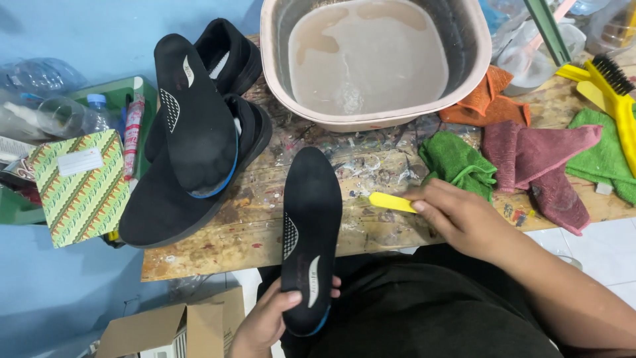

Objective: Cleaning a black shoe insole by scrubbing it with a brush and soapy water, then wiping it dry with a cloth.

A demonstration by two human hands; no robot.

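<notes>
The left hand (268,318) grips the heel of a black insole (310,232), propping its toe on the wooden desk (232,232) to steady it. The right hand (457,215) clenches a yellow brush handle (392,202) just beside the insole, near the basin (374,59) of murky water.

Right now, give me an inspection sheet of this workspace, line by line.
Surface: wooden bench, paint-spattered and worn.
Job's things: black insole held over the bench edge; yellow handle, its head hidden; second insole lying on black shoes.
Clutter: basin of murky water; green, maroon and orange cloths; yellow brush; patterned box; bottles.
Grippers: left hand grips the insole's heel end; right hand holds the yellow handle.
Cables: nothing seen.
Surroundings: blue floor, cardboard box below the bench.
</notes>
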